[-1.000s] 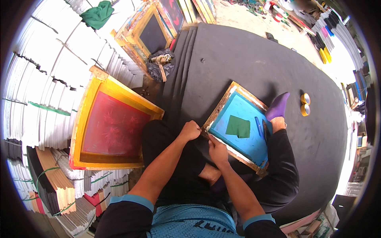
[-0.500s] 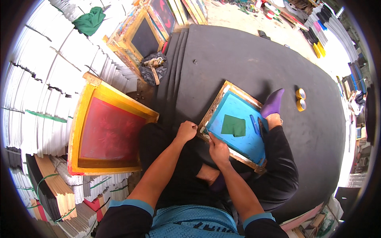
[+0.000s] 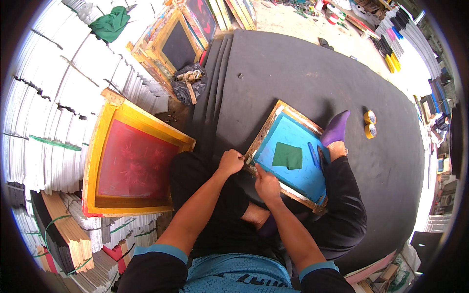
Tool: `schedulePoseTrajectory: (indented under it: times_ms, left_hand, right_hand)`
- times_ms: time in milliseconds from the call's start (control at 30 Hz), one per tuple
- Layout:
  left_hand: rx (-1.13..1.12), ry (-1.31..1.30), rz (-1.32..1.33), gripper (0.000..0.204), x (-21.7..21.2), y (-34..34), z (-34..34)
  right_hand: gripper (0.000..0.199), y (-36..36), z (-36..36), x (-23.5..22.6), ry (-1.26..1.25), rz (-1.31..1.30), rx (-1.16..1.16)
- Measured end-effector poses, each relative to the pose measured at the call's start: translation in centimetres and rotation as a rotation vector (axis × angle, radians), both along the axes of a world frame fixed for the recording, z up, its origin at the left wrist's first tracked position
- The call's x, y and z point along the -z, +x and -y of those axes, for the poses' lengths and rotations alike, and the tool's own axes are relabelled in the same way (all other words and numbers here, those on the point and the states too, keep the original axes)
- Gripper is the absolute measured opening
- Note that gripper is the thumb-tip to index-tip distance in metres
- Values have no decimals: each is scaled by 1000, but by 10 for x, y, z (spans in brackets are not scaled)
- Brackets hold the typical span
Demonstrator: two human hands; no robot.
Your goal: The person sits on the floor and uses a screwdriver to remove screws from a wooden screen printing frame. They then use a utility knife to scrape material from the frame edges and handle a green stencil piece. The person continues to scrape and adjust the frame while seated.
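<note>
Head view shows the left hand (image 3: 231, 161) near the centre of the frame, with its fingers curled tightly in, just beside the left corner of a blue screen frame (image 3: 292, 128). Its fingertips seem to pinch some small thing at this corner, but I cannot tell what it is. The right hand (image 3: 268, 184), a little lower and to the right, is closed on the near edge of the same screen frame, with the thumb pointing toward the corner.

The screen frame lies tilted across the centre right, close to the person's bent leg. Its wooden border looks worn and stained, and I judge it stiff and rather light, so it should be held by the wood, at a corner or along a side. The blue mesh is probably thin and stretched, easy to dent or cut, so the fingers should not push there. On it lie a green cloth piece (image 3: 287, 156), which looks soft and may slide if the frame is tipped, and a slim blue tool (image 3: 313, 154).

Farther out, a foot in a purple sock (image 3: 336, 129) is beside the right corner. Two yellow rolls (image 3: 370, 123) lie at the right on the black mat (image 3: 303, 63); at the left leans a larger yellow frame (image 3: 112, 203) with red mesh.
</note>
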State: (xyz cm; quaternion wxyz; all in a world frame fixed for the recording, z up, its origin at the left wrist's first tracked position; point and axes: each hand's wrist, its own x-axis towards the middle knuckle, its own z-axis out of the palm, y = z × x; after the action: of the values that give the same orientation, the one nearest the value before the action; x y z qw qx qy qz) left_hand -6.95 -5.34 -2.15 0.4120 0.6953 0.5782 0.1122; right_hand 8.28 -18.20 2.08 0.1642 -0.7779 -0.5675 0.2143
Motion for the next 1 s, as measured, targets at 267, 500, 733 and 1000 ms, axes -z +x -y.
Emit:
schedulePoseTrajectory:
  times_ms: [267,500,733,1000]
  left_hand:
    - [-28,-55,23,26,-2,2,0]
    - [-50,-54,-5,24,0,4,1]
    - [3,-65,-185,24,-9,0,7]
    - [61,-97,-208,25,-15,0,4]
  right_hand:
    - [36,2,1,31,-71,-568,247]
    - [38,21,6,58,384,-395,63]
    - [37,11,29,6,107,4,-65]
    - [34,8,24,0,63,0,-36]
